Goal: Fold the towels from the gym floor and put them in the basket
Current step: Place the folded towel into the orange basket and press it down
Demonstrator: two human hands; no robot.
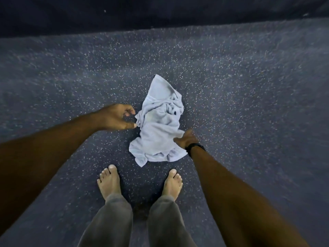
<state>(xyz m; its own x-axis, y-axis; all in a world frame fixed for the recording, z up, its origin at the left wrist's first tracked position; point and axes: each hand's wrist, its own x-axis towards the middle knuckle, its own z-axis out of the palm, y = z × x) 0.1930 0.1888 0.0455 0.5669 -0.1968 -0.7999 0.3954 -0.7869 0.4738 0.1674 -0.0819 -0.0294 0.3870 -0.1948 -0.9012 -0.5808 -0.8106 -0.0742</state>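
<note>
A crumpled pale blue-white towel (159, 123) lies on the dark speckled gym floor, just ahead of my bare feet. My left hand (117, 118) hovers at the towel's left edge, fingers loosely curled, thumb tip touching or nearly touching the cloth. My right hand (187, 139), with a black band on the wrist, reaches onto the towel's right side; its fingers lie over the cloth, and whether they grip it is unclear. No basket is in view.
Speckled rubber floor (249, 86) spreads all around. A darker strip (160, 13), a wall base or mat, runs along the far edge. My two bare feet (110, 182) stand just behind the towel.
</note>
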